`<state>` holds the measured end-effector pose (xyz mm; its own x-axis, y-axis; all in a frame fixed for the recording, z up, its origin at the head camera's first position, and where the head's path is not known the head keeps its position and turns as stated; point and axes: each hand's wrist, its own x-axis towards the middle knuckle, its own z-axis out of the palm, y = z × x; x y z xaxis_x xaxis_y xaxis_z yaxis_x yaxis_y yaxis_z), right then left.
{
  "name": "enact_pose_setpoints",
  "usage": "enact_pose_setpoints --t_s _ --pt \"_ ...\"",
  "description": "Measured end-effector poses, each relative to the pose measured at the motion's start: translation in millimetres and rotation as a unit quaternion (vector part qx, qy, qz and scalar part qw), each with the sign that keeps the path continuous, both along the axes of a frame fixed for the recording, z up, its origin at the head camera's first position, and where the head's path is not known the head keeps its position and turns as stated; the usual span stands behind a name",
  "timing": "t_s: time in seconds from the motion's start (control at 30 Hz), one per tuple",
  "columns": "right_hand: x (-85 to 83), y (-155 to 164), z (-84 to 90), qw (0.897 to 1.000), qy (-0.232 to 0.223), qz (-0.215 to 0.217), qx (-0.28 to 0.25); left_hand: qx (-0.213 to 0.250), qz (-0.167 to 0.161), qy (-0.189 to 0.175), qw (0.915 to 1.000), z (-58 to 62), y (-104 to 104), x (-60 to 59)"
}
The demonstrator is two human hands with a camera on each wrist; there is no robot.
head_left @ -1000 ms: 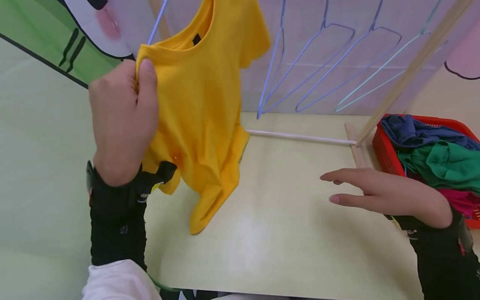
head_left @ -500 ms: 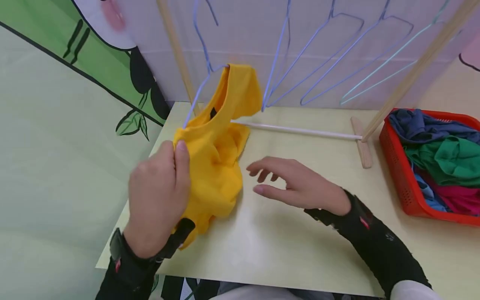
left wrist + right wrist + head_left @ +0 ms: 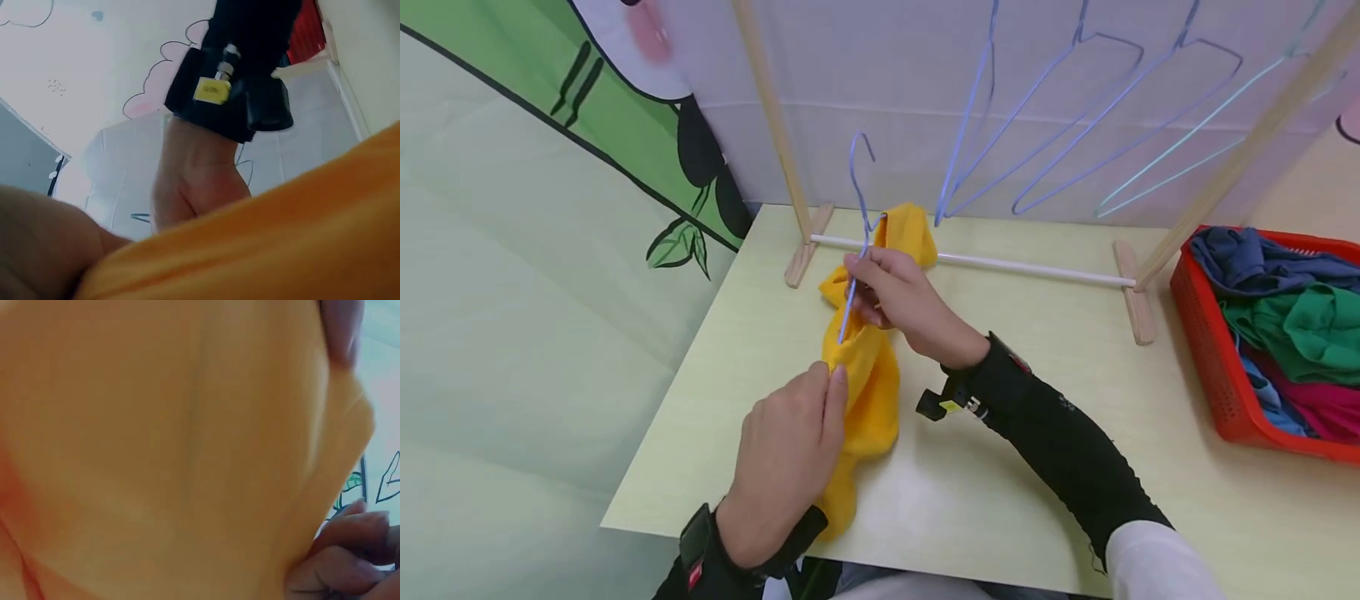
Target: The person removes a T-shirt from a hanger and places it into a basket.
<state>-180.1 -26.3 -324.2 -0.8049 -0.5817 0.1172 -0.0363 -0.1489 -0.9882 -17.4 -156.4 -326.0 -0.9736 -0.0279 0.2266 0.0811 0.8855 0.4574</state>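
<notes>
A yellow T-shirt (image 3: 876, 408) hangs bunched over the table, partly on a blue wire hanger (image 3: 862, 200) whose hook points up. My left hand (image 3: 786, 454) grips the shirt between thumb and curled fingers, near the lower end of one hanger arm. Just below the hanger's neck, my right hand (image 3: 910, 304) pinches the wire at the shirt's neckline. The cloth (image 3: 269, 250) covers the lower part of the left wrist view, with the right hand (image 3: 200, 181) behind it. Shirt fabric (image 3: 156, 456) fills most of the right wrist view, so the hanger is hidden there.
A rack with wooden posts (image 3: 771, 125) and a white lower bar (image 3: 1030, 268) stands at the back of the table (image 3: 1000, 492). Several empty hangers (image 3: 1037, 137) hang at the back. On the right, a red basket (image 3: 1198, 358) holds folded or crumpled clothes.
The left hand has brought the shirt and hanger down and toward me, then right. My right hand has come leftward from near the basket and taken hold of the hanger.
</notes>
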Motion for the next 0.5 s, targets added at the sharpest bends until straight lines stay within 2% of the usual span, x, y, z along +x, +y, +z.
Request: enact_pose_setpoints --t_s 0.17,0.3,0.4,0.5 --pt "-9.9 -2.4 1.6 0.999 -0.025 -0.021 -0.024 0.005 -0.082 -0.054 0.9952 2.3 -10.4 7.9" --pt "-17.8 -0.8 1.8 0.997 -0.046 -0.044 -0.054 -0.013 -0.151 -0.087 0.9846 1.4 -14.2 7.8" --pt "-22.0 0.4 1.1 0.994 -0.059 -0.049 -0.078 -0.024 -0.187 -0.119 0.9749 -1.3 -14.5 5.5" --pt "-23.4 1.1 -0.1 0.991 -0.075 -0.038 -0.100 -0.036 -0.207 -0.140 0.9674 -3.7 -14.4 2.4"
